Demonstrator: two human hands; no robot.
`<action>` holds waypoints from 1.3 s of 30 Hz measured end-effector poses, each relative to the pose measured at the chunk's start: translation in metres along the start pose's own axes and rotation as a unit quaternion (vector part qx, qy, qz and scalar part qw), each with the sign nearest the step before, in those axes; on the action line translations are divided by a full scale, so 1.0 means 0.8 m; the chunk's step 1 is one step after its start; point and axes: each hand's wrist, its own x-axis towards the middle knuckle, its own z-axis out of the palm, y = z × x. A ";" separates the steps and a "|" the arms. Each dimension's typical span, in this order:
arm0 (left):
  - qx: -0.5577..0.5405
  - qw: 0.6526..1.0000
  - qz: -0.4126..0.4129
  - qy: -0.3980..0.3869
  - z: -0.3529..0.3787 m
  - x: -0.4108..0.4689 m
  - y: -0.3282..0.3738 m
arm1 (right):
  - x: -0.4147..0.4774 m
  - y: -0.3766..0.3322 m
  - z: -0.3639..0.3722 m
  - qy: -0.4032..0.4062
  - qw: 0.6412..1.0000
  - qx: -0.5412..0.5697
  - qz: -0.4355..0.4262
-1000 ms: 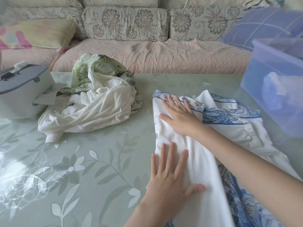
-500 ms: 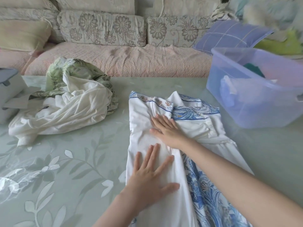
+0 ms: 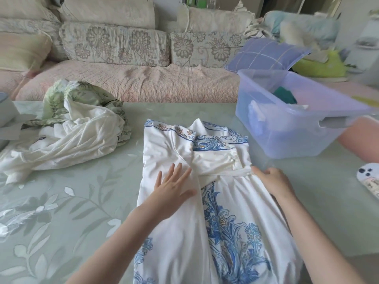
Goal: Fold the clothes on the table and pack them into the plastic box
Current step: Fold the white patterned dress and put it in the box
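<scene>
A white garment with a blue floral print point(image 3: 221, 212) lies lengthwise on the table, its left side folded over the middle. My left hand point(image 3: 171, 190) presses flat on the folded white part, fingers spread. At the garment's right edge my right hand point(image 3: 270, 179) has its fingers curled round the cloth by the gathered waist. A translucent blue plastic box point(image 3: 291, 119) stands at the back right with some folded clothes inside. A heap of unfolded white and green clothes point(image 3: 69, 130) lies at the back left.
The table point(image 3: 61, 212) has a pale green leaf-patterned cover. A grey appliance point(image 3: 5, 111) sits at the far left edge. A sofa with floral cushions point(image 3: 127, 78) runs behind the table. At the right edge are a person's limb point(image 3: 361, 138) and a slipper point(image 3: 369, 179).
My right hand has moved from the middle of the garment to its right edge and taken hold of the cloth. The view has shifted right, showing more of the box.
</scene>
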 end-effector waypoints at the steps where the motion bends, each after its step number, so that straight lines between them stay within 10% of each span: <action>1: 0.000 1.000 -0.004 -0.008 0.001 0.003 0.000 | -0.002 -0.003 -0.001 -0.001 1.000 0.005 0.000; 19: -0.130 0.983 -0.069 0.108 -0.071 0.166 0.089 | -0.015 -0.045 0.017 -0.011 0.987 0.153 -0.044; 32: 0.077 0.993 -0.083 0.046 -0.024 0.278 0.185 | -0.046 -0.057 0.020 -0.047 0.986 0.054 -0.149; 39: -0.195 0.959 -0.164 0.125 -0.032 0.277 0.151 | -0.051 -0.054 0.022 -0.121 0.981 -0.052 -0.140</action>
